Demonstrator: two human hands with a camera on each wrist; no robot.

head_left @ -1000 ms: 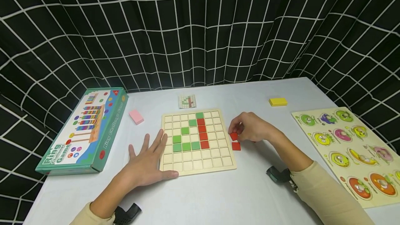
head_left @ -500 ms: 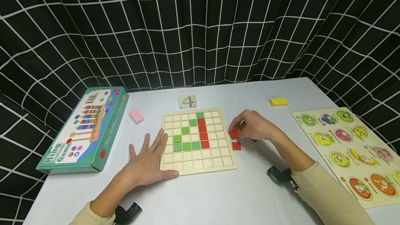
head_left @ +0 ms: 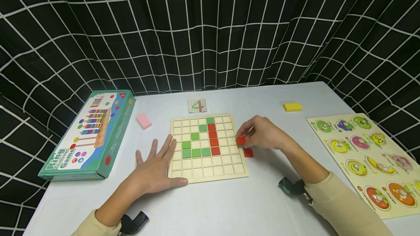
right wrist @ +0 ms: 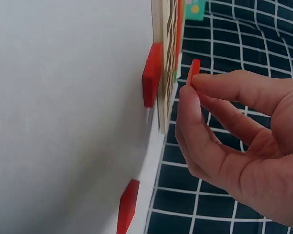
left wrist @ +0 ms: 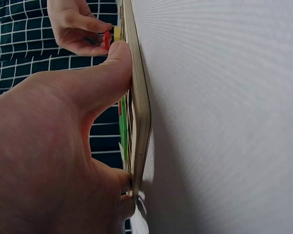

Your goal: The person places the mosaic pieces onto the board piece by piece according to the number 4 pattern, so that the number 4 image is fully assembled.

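One red tile (head_left: 241, 140) pinched in right hand (head_left: 264, 134) over grid board (head_left: 206, 170) right edge, left hand (head_left: 154, 170) flat steadying; risk: misplaced cell from tilted release.

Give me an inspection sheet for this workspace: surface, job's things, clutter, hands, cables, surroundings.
Surface: white table, flat.
Job's things: wooden grid board holding green and red tiles; one red tile pinched just above the board's right edge; spare red tile lying on the table beside that edge.
Clutter: ring game box at left; pink block; yellow block; small pattern card behind the board; fruit peg puzzle at right.
Hands: left hand flat, fingers spread, thumb against the board's near-left corner; right hand pinches the red tile.
Cables: nothing seen.
Surroundings: black curtain with white grid on all sides.
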